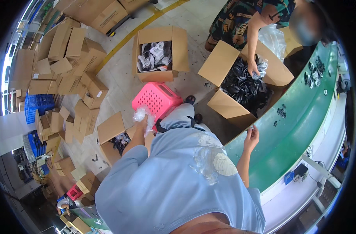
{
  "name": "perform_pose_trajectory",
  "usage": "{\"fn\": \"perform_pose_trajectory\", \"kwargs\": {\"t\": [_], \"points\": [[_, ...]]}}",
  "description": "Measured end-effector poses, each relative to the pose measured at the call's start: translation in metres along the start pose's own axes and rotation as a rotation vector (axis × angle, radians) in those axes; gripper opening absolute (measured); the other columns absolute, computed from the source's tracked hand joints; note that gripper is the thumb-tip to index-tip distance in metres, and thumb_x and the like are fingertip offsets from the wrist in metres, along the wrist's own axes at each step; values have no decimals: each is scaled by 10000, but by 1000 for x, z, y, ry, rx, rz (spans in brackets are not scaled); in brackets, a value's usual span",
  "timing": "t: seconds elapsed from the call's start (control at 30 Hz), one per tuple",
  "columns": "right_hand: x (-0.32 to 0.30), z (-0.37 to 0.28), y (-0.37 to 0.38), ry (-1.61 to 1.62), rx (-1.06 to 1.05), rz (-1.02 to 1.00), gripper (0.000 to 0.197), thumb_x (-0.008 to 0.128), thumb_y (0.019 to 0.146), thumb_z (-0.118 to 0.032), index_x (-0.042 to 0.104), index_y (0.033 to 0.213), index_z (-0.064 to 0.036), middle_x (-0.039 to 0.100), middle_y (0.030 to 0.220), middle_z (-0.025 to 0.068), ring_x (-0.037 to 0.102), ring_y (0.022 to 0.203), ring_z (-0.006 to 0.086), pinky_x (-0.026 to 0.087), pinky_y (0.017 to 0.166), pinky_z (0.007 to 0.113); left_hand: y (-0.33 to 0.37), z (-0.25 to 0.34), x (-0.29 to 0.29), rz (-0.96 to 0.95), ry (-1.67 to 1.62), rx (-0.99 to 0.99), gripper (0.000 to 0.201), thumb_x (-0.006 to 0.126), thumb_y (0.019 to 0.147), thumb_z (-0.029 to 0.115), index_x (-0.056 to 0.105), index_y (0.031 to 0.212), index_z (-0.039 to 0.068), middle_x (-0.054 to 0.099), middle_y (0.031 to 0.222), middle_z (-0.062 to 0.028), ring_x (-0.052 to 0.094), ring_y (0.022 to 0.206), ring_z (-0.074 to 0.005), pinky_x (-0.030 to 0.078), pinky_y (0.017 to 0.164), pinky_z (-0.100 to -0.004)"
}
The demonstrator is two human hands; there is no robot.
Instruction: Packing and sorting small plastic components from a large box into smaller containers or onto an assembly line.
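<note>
My left hand [141, 123] is closed around a crumpled clear plastic bag [139, 114], beside a pink plastic stool [154, 97] with a pattern of holes. Over the near edge of a green conveyor belt [275, 150], my right hand [251, 139] is raised with its fingers bent together. Something small and pale shows at those fingertips, too small to name. On the belt lie a small cluster of black parts [281, 111] and, farther off, a larger spread of black parts [317, 70], some with clear plastic.
A co-worker's hand [253, 69] holds clear plastic over a large open carton [221, 64] of black parts. Another carton [180, 50] holds pale wrapped pieces. By my left arm stands a carton [111, 126] with dark parts. Stacked cartons [65, 58] and a blue crate [39, 103] stand at left.
</note>
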State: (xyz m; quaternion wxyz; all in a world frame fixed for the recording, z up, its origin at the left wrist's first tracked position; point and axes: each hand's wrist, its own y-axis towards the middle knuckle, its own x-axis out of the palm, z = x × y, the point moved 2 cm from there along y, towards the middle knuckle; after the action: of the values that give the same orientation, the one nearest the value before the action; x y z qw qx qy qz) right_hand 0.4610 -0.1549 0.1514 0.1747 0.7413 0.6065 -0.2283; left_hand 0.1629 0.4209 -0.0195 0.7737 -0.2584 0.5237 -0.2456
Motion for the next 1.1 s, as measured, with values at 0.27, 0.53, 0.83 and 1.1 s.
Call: {"fn": "perform_pose_trajectory", "kwargs": {"t": [0.27, 0.53, 0.83, 1.1], "points": [[59, -47, -9, 59, -83, -174, 194, 690, 861, -75, 668, 1040, -5, 635, 869, 129, 642, 748, 217, 523, 680, 302, -18, 118, -11, -163, -555, 477, 518, 604, 929, 272, 465, 1360, 22, 595, 1204, -93, 580, 1063, -214, 455, 925, -316], [59, -21, -62, -72, 155, -66, 196, 683, 856, -94, 668, 1041, -33, 632, 872, 140, 654, 775, 262, 536, 694, 333, -82, 405, 68, -458, -165, 549, 820, 664, 817, 564, 485, 1383, -1, 523, 1390, -147, 485, 1273, -269, 346, 1073, -361], [120, 24, -163, 39, 896, 383, 252, 651, 857, -126, 664, 1087, -23, 696, 885, 133, 672, 807, 227, 535, 737, 353, -231, 635, 200, -764, 464, 2002, 393, 668, 877, 298, 643, 1184, 54, 654, 1197, -132, 598, 1127, -294, 449, 982, -413], [195, -73, -153, 30, 758, 401, 209, 608, 884, -100, 663, 1072, -27, 663, 971, 153, 649, 786, 240, 526, 704, 348, -262, 698, 234, -1100, 404, 2149, 328, 632, 908, 198, 642, 1206, 62, 650, 1212, -128, 611, 1107, -280, 454, 971, -392]]}}
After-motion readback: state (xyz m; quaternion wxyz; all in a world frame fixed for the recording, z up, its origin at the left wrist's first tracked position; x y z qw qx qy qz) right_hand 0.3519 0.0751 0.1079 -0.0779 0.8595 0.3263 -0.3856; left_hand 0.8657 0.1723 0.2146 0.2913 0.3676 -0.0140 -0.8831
